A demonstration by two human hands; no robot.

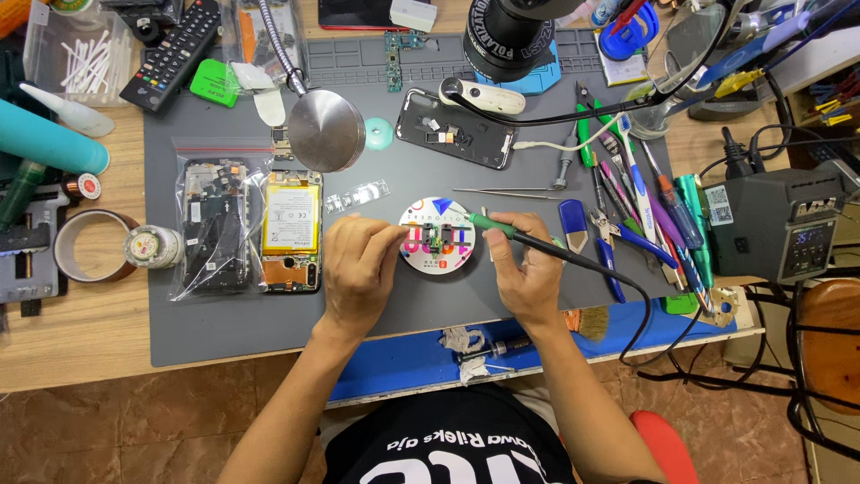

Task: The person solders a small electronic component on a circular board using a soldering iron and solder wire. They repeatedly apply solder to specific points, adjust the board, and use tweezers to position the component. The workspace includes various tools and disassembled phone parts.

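Head cam: right hand (528,273) grips soldering iron (502,229), left hand (358,269) pinches round holder (437,236) edge.

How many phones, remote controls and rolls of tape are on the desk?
Phones, opened up: 3, one in a clear bag, one with a yellow battery, one dark back shell
Remote controls: 1
Rolls of tape: 1
Total: 5
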